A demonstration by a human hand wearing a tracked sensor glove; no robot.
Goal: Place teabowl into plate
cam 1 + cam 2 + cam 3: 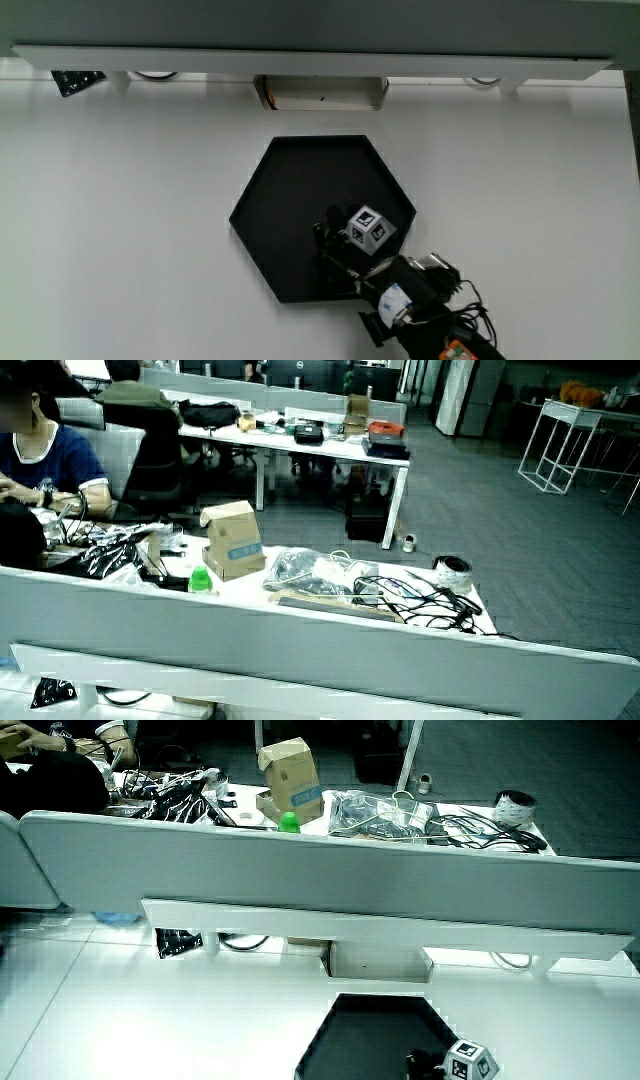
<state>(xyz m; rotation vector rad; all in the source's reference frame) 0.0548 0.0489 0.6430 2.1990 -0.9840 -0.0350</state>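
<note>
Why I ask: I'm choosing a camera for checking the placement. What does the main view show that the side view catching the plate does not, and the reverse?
Only the main view shows the whole black hexagonal plate, with the hand over the part of it nearer the person, and the forearm.

Only the side view shows the cluttered desk, farther from the person than the partition, with a cardboard box on it.

Both show the plate, the patterned cube and the partition. Neither shows the teabowl.

Gloved hand [352,243] over black hexagonal plate [290,195]
</note>
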